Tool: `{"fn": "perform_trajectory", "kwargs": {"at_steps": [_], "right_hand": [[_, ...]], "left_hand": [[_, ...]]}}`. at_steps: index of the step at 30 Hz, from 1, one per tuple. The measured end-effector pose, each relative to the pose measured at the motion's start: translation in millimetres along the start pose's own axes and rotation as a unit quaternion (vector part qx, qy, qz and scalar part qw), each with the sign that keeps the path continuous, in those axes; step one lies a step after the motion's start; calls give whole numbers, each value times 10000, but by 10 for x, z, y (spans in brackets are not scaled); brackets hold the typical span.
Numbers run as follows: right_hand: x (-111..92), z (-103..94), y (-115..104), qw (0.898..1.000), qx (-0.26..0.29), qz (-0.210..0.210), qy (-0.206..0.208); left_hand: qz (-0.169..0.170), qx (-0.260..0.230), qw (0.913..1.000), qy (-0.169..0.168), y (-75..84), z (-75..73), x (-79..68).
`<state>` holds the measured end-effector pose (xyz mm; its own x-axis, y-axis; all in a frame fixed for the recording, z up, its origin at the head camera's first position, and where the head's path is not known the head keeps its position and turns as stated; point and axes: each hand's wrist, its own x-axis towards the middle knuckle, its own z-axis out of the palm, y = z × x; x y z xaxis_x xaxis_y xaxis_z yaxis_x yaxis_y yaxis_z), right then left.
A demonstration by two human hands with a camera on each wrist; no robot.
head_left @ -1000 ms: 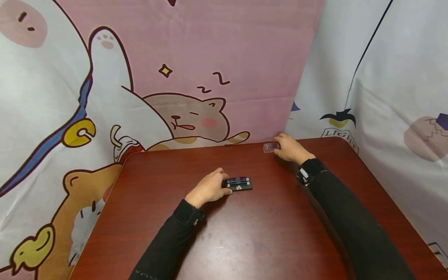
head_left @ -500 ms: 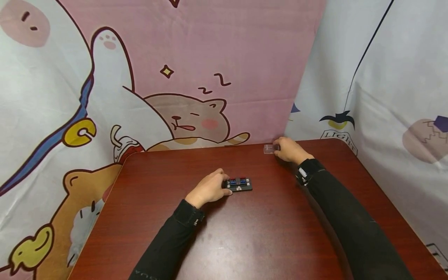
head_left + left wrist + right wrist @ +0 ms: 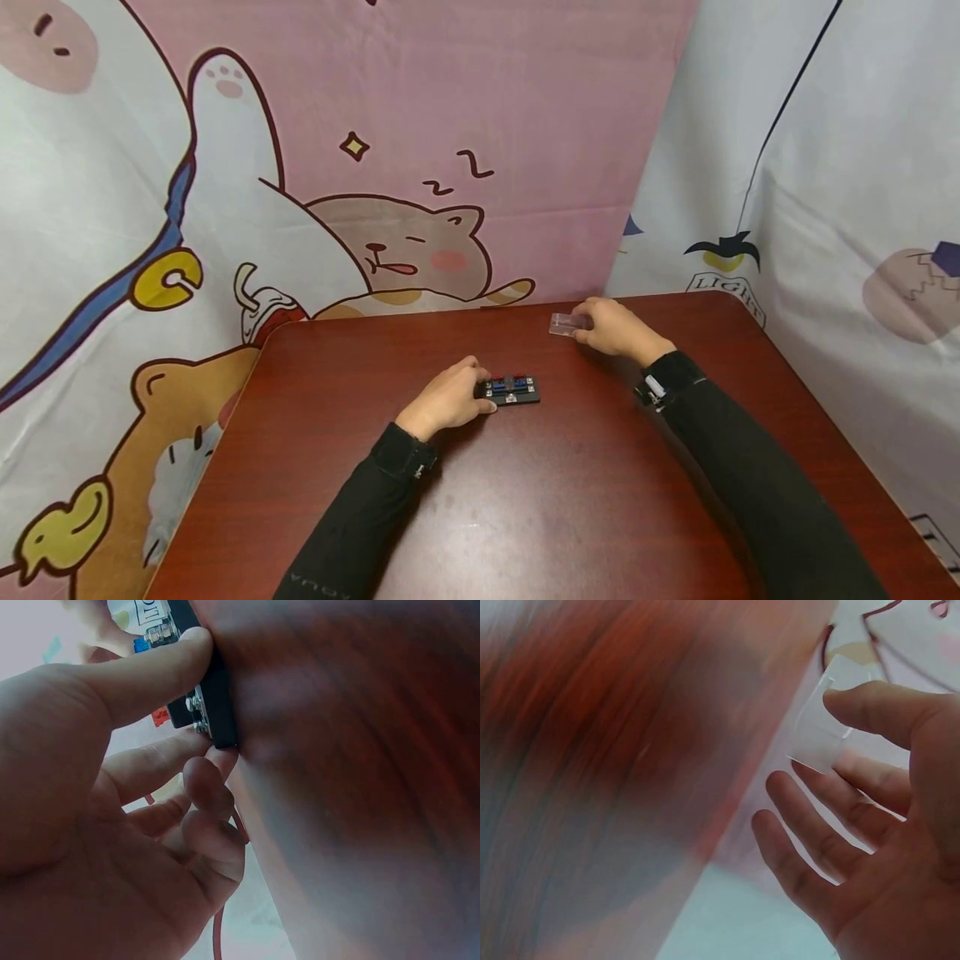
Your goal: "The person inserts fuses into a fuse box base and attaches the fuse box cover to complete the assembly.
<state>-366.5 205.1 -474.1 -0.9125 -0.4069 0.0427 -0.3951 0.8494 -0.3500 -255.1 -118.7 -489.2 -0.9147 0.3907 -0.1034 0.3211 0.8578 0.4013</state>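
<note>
A black fuse block [image 3: 513, 392] with screw terminals and small blue and red fuses lies on the table in the head view. My left hand [image 3: 447, 400] pinches its left end between thumb and fingers. In the left wrist view, the thumb lies across the terminals of the fuse block [image 3: 217, 705]. Farther back and to the right, my right hand [image 3: 617, 327] holds a clear plastic cover [image 3: 567, 324] by its right end. The right wrist view shows the thumb and forefinger pinching the clear cover [image 3: 826, 720], with the other fingers extended below it.
The reddish-brown wooden table [image 3: 480, 500] stands against a cartoon-printed curtain [image 3: 555, 150]. Its back edge runs just behind the right hand. A white printed curtain [image 3: 840, 167] hangs along the right side.
My right hand has brought the clear cover a little to the left and nearer to me, away from the table's back edge. The left hand and the fuse block have stayed put.
</note>
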Motion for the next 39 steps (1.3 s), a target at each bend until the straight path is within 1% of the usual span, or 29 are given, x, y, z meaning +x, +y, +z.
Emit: {"fn": "perform_trajectory", "kwargs": {"at_steps": [3,7,10,16,20,23,29,34,39], "right_hand": [[-80,-6,-154,9999,42,-151,-49],[-167,13,-337,9986,64,-502,-135],[-225,31,-464,9975,135,-678,-154],[-328,70,-669,9956,117,-915,-169],[-366,92,-782,9934,91,-1133,-180],[-377,123,-852,9911,37,-1317,-207],[-372,190,-955,9879,-52,-1538,-208],[-380,222,-1013,9872,14,-1584,-178],[-400,243,-1049,9885,73,-1508,-75]], "left_hand": [[11,28,10000,12,-2,3,7],[30,47,10000,35,-6,7,10],[37,56,10000,54,-10,10,13],[10,112,9999,36,-7,10,14],[102,128,9998,94,7,-4,13],[197,130,9996,144,9,-11,15],[241,135,9995,154,3,-13,19],[245,97,9996,140,-4,-13,16],[255,15,9996,121,-27,-2,22]]}}
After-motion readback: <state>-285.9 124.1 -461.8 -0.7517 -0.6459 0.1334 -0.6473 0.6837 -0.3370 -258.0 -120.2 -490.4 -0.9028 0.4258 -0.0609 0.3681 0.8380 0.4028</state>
